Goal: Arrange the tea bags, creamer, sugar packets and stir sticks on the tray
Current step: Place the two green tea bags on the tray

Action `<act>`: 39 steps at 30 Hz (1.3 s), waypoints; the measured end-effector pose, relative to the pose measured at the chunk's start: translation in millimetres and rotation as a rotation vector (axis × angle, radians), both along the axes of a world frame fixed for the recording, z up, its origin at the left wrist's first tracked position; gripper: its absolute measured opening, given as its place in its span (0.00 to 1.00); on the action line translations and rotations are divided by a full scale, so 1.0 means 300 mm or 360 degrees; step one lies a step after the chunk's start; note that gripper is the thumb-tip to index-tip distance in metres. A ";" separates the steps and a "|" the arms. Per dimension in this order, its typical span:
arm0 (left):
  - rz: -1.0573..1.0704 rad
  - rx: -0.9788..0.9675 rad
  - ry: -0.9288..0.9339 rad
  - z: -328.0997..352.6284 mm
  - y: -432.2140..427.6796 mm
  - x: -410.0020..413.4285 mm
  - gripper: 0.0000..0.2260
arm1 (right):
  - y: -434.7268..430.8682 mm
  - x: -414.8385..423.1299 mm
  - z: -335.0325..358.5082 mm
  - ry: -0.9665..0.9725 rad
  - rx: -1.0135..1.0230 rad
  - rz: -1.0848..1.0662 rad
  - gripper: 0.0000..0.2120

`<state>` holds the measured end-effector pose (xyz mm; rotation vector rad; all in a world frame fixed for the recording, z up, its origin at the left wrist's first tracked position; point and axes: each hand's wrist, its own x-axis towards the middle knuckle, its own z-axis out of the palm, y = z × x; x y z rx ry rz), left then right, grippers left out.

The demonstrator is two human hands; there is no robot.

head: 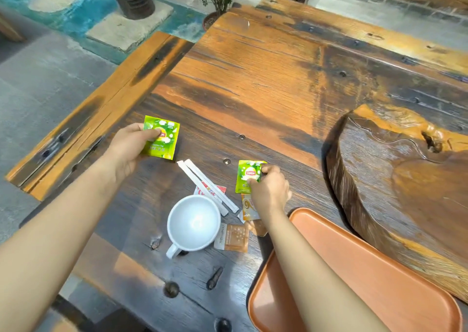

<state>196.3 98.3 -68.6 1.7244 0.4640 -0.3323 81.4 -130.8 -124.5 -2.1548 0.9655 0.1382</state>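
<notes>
The orange tray [379, 268] lay below the right hand [269, 190], whose fingers pinched a green tea bag [247, 176]. The left hand [129, 146] gripped another tea bag [163, 141].

Cup [193, 222] left of tray [379, 281]; stir sticks [207, 184] behind cup.

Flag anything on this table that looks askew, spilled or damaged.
Nothing is spilled or damaged. The two white paper-wrapped stir sticks lie diagonally across a red-and-white packet, and the brown sugar packets sit scattered beside the empty white mug, none on the orange tray.
</notes>
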 end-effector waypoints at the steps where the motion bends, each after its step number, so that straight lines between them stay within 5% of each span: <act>1: -0.0009 -0.0031 -0.0007 0.010 -0.003 0.003 0.08 | -0.010 0.002 0.001 -0.0015 0.0078 -0.0014 0.12; 13: -0.0255 -0.0756 0.0249 0.138 -0.246 -0.143 0.08 | -0.213 -0.203 0.119 -0.0503 0.0894 -0.0506 0.10; 18: -0.0335 -0.0852 0.0271 0.123 -0.382 -0.296 0.07 | -0.233 -0.437 0.080 -0.0247 0.0568 -0.0615 0.04; 24: -0.0428 -0.0845 0.0385 0.078 -0.485 -0.450 0.06 | -0.207 -0.553 0.033 0.0036 -0.0069 -0.0374 0.15; 28: -0.0488 -0.0787 0.0389 0.066 -0.488 -0.487 0.09 | -0.207 -0.604 0.044 -0.0138 -0.0562 -0.0069 0.19; 32: -0.0543 -0.0696 0.0390 0.046 -0.497 -0.514 0.07 | -0.218 -0.621 0.007 -0.0254 -0.0659 0.0563 0.20; 39: -0.0642 -0.0567 0.0473 -0.004 -0.526 -0.552 0.07 | -0.261 -0.612 -0.023 -0.0230 -0.0662 0.0535 0.20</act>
